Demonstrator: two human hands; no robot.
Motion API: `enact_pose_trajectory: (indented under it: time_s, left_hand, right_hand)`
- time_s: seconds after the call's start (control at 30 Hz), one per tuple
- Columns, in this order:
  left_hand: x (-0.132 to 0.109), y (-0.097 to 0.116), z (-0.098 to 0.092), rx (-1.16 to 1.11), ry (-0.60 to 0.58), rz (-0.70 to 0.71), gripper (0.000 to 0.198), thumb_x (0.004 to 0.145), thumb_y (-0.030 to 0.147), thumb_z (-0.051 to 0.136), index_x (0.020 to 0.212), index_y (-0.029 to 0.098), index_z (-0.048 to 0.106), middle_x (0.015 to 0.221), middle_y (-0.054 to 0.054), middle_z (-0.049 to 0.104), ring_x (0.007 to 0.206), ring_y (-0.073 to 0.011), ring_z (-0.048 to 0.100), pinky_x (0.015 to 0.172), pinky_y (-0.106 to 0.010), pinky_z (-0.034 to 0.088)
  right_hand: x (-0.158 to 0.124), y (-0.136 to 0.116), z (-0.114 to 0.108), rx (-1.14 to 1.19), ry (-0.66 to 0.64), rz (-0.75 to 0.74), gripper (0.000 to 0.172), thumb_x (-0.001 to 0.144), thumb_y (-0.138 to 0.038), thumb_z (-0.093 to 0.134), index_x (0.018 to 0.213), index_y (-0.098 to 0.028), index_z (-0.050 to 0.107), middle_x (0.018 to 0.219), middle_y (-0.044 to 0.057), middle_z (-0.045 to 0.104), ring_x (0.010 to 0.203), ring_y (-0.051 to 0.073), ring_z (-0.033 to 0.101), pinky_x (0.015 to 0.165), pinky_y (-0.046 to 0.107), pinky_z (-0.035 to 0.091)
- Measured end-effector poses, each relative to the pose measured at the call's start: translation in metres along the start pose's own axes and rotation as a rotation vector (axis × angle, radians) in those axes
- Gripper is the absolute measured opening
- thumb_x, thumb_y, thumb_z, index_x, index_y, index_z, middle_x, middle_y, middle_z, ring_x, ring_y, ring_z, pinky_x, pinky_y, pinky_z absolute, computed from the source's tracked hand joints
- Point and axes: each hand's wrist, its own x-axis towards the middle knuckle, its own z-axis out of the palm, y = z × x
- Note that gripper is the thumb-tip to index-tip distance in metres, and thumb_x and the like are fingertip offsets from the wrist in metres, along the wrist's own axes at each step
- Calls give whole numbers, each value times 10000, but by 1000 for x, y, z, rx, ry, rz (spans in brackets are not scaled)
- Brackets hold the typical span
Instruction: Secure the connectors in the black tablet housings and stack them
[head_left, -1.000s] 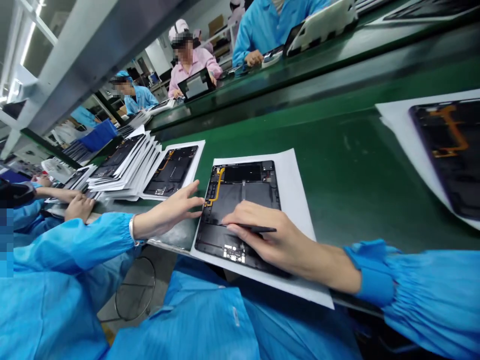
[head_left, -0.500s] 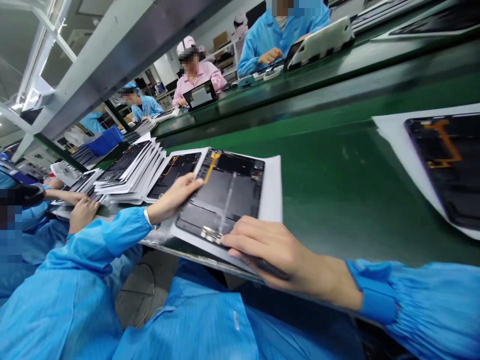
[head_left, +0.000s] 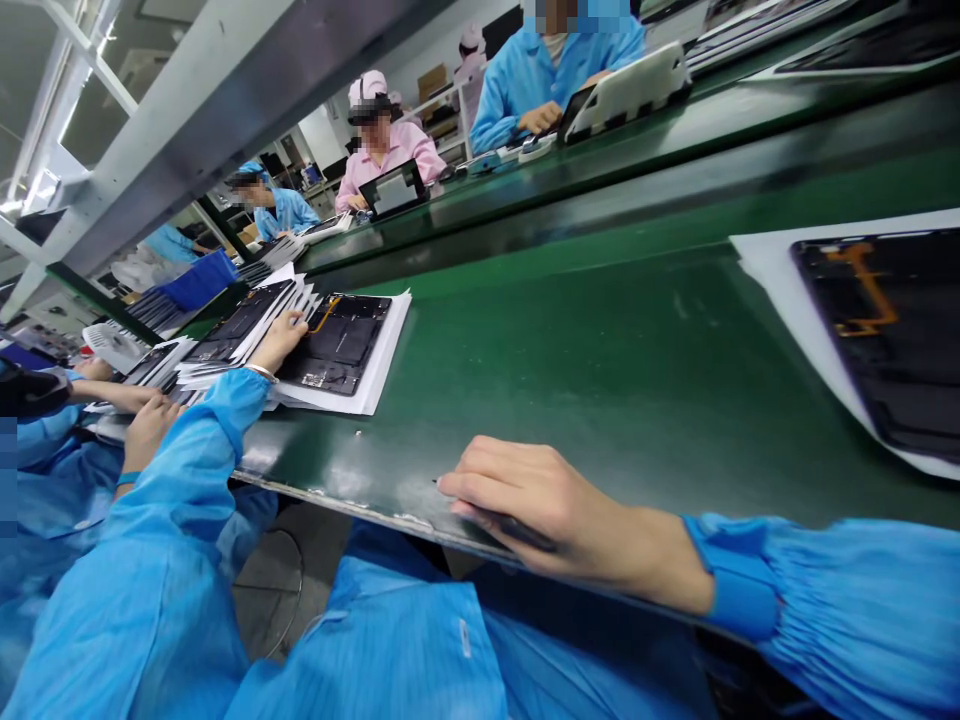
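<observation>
left hand (head_left: pixel 277 342): fingers touching tablet (head_left: pixel 337 345) edge, grip unclear | right hand (head_left: pixel 555 505): fingers clamped on black pry tool (head_left: pixel 527 533) | open desk (head_left: pixel 600 390) between

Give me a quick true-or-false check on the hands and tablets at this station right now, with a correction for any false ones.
The right hand holds a slim dark tool. True.

The right hand rests on an open tablet. False: it is at the near edge of the green belt, away from any tablet.

The left hand is at an open tablet housing on a white sheet, beside a stack of tablets. True.

Everyone in view wears blue. False: a person across the belt wears a pink coat.

Another open tablet housing lies at the right on a white sheet. True.
</observation>
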Motion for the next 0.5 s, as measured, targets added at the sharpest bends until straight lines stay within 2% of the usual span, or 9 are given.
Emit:
enact_pose_trajectory:
  time_s: [0.1,0.17,0.27,0.3,0.4,0.5]
  left_hand:
    - [-26,9,16,109,-34,180,441,988,398,589,1364,174,544,1448,-130,526,1360,-293,490,1164,-549,390]
    - [-49,19,27,156,-119,323,445,996,398,538,1393,197,539,1496,-105,515,1453,-267,403,1247,-489,286]
    - [-83,32,44,187,-228,489,463,1004,447,456,1411,243,538,1513,-52,527,1482,-234,384,1273,-429,248]
    - [-92,34,48,187,-233,519,473,1009,451,422,1416,234,530,1511,-58,531,1475,-239,400,1271,-435,252]
    - [-104,30,53,171,-216,551,468,1005,420,390,1402,211,524,1494,-90,545,1438,-293,455,1249,-503,281]
    - [-95,14,56,150,-176,553,464,1007,399,373,1435,259,487,1515,-62,524,1426,-346,463,1218,-554,318]
  right_hand:
    - [0,1,1,-37,-63,2,253,1053,-264,459,930,-142,643,841,65,649,771,161,531,663,291,448]
    - [0,2,1,-65,-78,-2,253,1047,-288,473,938,-134,642,935,99,677,906,194,570,756,321,492]
    - [0,-3,2,-119,-102,-25,254,1053,-250,430,1018,-103,634,1025,134,697,1076,227,574,900,368,500]
    - [0,-6,1,-144,-138,-33,247,1050,-225,421,1051,-95,632,1014,127,701,1050,217,583,886,356,498]
    - [-5,-22,0,-225,-261,-92,223,1012,-165,477,1153,-82,629,971,76,696,850,171,572,716,309,453]
    - [-18,-41,-3,-338,-241,-141,234,1023,-181,492,1176,-87,642,909,33,684,764,153,531,623,320,379]
